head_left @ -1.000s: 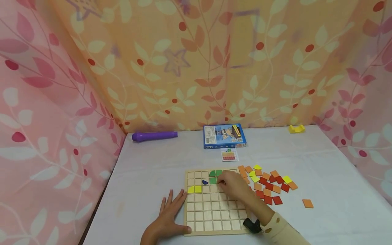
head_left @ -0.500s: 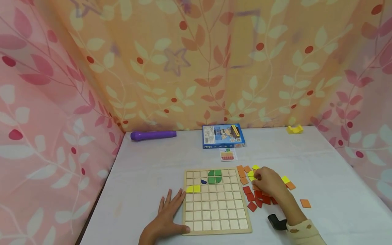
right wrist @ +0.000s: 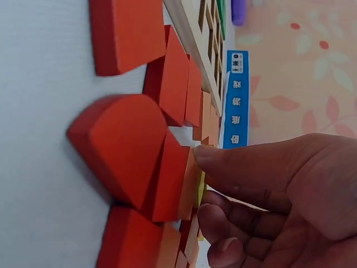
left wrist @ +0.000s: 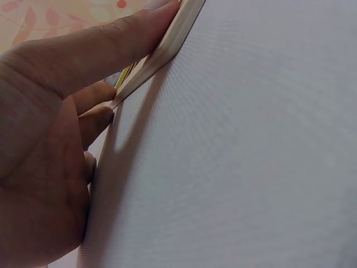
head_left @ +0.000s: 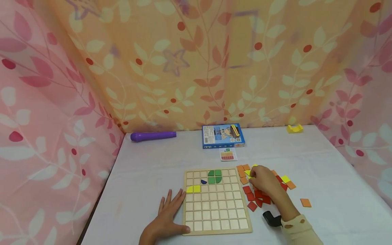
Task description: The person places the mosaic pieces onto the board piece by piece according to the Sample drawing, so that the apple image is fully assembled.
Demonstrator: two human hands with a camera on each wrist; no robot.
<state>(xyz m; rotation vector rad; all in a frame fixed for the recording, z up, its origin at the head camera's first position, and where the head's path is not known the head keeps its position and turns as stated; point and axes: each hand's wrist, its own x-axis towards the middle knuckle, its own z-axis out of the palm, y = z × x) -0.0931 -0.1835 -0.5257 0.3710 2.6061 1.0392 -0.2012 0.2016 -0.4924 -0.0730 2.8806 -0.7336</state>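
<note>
Pinching a yellow tile (head_left: pixel 249 173), the right hand (head_left: pixel 265 182); left hand (head_left: pixel 166 217) spread flat against one board (head_left: pixel 215 200) (four green tiles (head_left: pixel 215 177), head view only).

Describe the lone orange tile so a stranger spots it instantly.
Start at the wooden grid board, then go right past the heap of tiles under the right hand. The orange tile lies alone on the white tablecloth, touching none.

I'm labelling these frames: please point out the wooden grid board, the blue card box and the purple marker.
wooden grid board (head_left: pixel 214 211), head view, bare squares near its middle
blue card box (head_left: pixel 223 135), head view, its top face
purple marker (head_left: pixel 153 136), head view, mid-barrel
</note>
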